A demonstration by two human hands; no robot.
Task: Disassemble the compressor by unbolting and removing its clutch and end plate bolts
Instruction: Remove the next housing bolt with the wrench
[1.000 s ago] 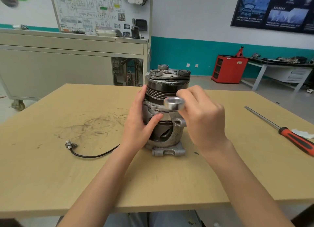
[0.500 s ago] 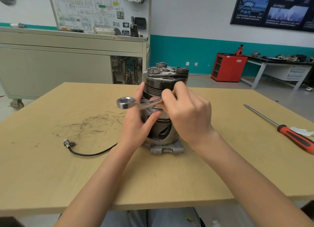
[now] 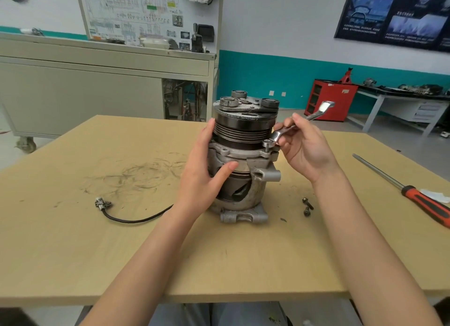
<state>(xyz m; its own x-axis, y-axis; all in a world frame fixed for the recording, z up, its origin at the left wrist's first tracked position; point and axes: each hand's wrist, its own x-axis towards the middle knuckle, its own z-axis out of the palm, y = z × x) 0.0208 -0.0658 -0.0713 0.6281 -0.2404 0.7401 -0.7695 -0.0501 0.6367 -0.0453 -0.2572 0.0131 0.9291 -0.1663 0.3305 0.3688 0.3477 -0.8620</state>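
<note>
compressor (image 3: 243, 160) upright, ribbed pulley up, centre | left hand (image 3: 204, 172) flat against its side | right hand (image 3: 304, 150) pinching steel wrench (image 3: 299, 123), slanting upper right

A left hand (image 3: 207, 177) steadies the upright compressor (image 3: 243, 155) while the right hand (image 3: 304, 150) holds a wrench (image 3: 298, 123) on a flange bolt (image 3: 267, 145).

Left hand (image 3: 205, 174) flat, straight fingers against the compressor (image 3: 243, 130), right hand (image 3: 307, 152) raised, pinching the wrench (image 3: 314, 116)
</note>
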